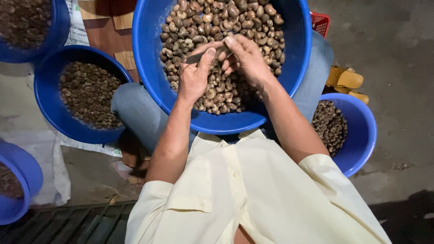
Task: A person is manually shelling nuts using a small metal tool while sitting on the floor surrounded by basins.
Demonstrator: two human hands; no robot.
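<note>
A large blue basin (149, 68) rests on my lap, filled with several brown nuts (217, 22) in their shells. My left hand (193, 74) is shut on a small grey metal blade (195, 57), pinched between thumb and fingers above the nuts. My right hand (246, 58) meets it from the right, fingertips closed on a nut at the blade's tip; the nut itself is mostly hidden by the fingers.
Blue basins of nuts stand around me: one at left (45, 90), one at top left (61, 27), one at lower left (27, 171), one at right (361, 135). A red crate corner (320, 22), yellow sandals (348, 81) and a metal grate (68, 223) lie on the concrete floor.
</note>
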